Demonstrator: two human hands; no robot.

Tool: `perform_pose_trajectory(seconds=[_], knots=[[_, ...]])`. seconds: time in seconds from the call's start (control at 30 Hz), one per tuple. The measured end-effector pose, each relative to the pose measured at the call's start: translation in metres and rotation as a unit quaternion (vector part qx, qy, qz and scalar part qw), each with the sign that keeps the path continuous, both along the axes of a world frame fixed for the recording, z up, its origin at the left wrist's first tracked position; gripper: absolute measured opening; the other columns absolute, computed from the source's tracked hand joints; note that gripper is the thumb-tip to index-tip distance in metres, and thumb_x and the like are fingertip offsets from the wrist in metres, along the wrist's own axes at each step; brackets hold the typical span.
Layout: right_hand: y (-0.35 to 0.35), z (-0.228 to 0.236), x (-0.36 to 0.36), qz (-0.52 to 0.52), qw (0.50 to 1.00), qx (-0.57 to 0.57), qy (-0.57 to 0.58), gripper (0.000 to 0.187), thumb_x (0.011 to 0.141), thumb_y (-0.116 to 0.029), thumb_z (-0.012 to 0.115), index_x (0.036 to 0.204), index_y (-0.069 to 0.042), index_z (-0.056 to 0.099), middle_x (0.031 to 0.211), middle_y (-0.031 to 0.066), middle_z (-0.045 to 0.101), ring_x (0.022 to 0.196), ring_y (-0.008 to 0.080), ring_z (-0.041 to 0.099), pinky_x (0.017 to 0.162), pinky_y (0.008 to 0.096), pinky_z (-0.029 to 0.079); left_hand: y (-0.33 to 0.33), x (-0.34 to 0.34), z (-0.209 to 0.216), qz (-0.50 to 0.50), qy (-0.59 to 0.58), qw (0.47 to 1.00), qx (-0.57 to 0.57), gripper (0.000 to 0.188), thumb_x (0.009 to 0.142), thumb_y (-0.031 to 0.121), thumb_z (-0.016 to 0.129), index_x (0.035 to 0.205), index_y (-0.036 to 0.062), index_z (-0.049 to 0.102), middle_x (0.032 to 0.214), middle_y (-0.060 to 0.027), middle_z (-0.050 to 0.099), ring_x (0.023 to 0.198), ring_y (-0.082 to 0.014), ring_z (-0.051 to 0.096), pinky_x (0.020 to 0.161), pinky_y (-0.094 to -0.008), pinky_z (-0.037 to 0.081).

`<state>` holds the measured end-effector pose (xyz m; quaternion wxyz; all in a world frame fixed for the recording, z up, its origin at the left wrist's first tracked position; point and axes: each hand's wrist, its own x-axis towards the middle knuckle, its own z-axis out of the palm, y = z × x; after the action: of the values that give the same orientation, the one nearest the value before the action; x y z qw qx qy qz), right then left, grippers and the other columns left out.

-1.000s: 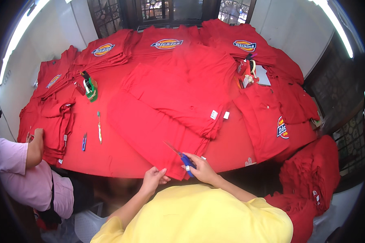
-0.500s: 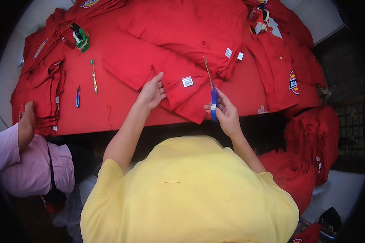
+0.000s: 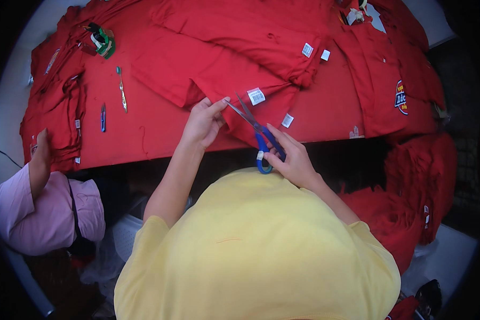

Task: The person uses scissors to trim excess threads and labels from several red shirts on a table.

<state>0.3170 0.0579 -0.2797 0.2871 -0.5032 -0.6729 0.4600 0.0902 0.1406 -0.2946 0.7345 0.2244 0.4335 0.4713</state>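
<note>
My right hand (image 3: 293, 160) holds a pair of scissors (image 3: 265, 140) by the blue handles, one of which carries a small pale tag. The blades are spread apart and point up and left over the cloth. At their tips, my left hand (image 3: 205, 122) is closed, thumb and forefinger pinched at the near edge of a red garment (image 3: 213, 74); a thread there is too fine to make out. On that garment lie white labels, one (image 3: 256, 96) just beyond the blades and another (image 3: 287, 120) close to the near edge.
Red garments in piles flank the table (image 3: 120, 146), left (image 3: 56, 114) and right (image 3: 368, 85), with more heaped (image 3: 421, 181) below on the right. Blue thread snips (image 3: 103, 118), a slim gold-coloured tool (image 3: 123, 93) and a green holder (image 3: 105, 45) lie left. A person in pink (image 3: 48, 208) sits beside me.
The scissors have opened and swung toward my left hand. My left fingers have gone from loosely spread to pinched. Another label now shows near the garment's edge.
</note>
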Motion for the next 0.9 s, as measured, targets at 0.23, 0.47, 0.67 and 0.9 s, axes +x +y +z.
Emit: perform_pose_trajectory(seconds=[0.23, 0.47, 0.67, 0.9], knots=[[-0.012, 0.016, 0.022, 0.022, 0.999, 0.033, -0.010, 0.062, 0.080, -0.006, 0.066, 0.135, 0.003, 0.038, 0.095, 0.0142, 0.058, 0.072, 0.0165, 0.063, 0.065, 0.0285, 0.053, -0.026, 0.028, 0.032, 0.071, -0.003, 0.997, 0.016, 0.011, 0.091, 0.011, 0.058, 0.099, 0.0046, 0.061, 0.092, -0.0024, 0.064, 0.089, -0.0077, 0.059, 0.073, -0.0232, 0.048], [-0.013, 0.011, 0.033, 0.015, 0.995, 0.094, -0.033, 0.062, 0.080, -0.006, 0.066, 0.135, 0.004, 0.039, 0.092, 0.0145, 0.059, 0.070, 0.0183, 0.063, 0.065, 0.0300, 0.052, -0.035, 0.040, 0.036, 0.086, -0.005, 0.996, 0.020, 0.016, 0.091, 0.005, 0.053, 0.106, 0.0001, 0.058, 0.099, -0.0055, 0.063, 0.091, -0.0128, 0.060, 0.080, -0.0288, 0.051], [0.000, -0.001, 0.039, -0.008, 1.000, 0.015, 0.012, 0.059, 0.080, -0.007, 0.066, 0.133, 0.002, 0.042, 0.097, 0.0142, 0.061, 0.076, 0.0190, 0.063, 0.074, 0.0302, 0.050, -0.040, 0.053, 0.044, 0.105, -0.021, 0.994, -0.008, 0.018, 0.092, 0.008, 0.053, 0.109, 0.0017, 0.057, 0.103, -0.0046, 0.062, 0.095, -0.0149, 0.061, 0.081, -0.0322, 0.051], [-0.007, -0.010, 0.045, -0.021, 0.985, -0.076, 0.156, 0.058, 0.081, -0.007, 0.066, 0.133, 0.003, 0.042, 0.097, 0.0133, 0.062, 0.076, 0.0161, 0.061, 0.075, 0.0302, 0.050, -0.038, 0.048, 0.030, 0.136, -0.028, 0.990, 0.005, 0.015, 0.092, 0.009, 0.054, 0.106, 0.0035, 0.058, 0.103, -0.0045, 0.063, 0.096, -0.0145, 0.061, 0.083, -0.0288, 0.050]])
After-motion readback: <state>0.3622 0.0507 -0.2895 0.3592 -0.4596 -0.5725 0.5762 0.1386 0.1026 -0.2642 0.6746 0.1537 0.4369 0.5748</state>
